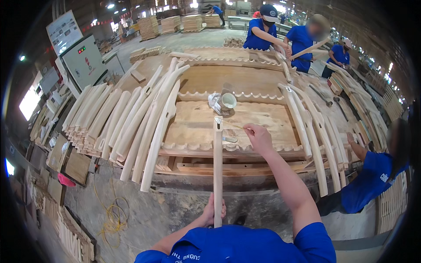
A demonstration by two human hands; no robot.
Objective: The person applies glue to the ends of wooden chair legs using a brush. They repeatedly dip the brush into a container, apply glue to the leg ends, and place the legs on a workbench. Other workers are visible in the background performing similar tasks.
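My left hand [213, 211] grips the near end of a long pale wooden leg piece [218, 166], which points away from me; its far end rests on the wooden workbench [263, 118]. My right hand [258, 134] reaches out over the bench and pinches a thin stick [234, 126] whose tip touches the notched far end of the piece. A small white cup [227, 101] stands just beyond that end, next to a crumpled rag [215, 102].
Curved wooden leg pieces lie stacked on the left [127, 122] and right [313, 127] of the bench. A person in blue [370, 175] works at the right edge; others in blue [263, 30] stand at the far end. A grey cabinet [83, 61] is at left; yellow cord [114, 219] lies on the floor.
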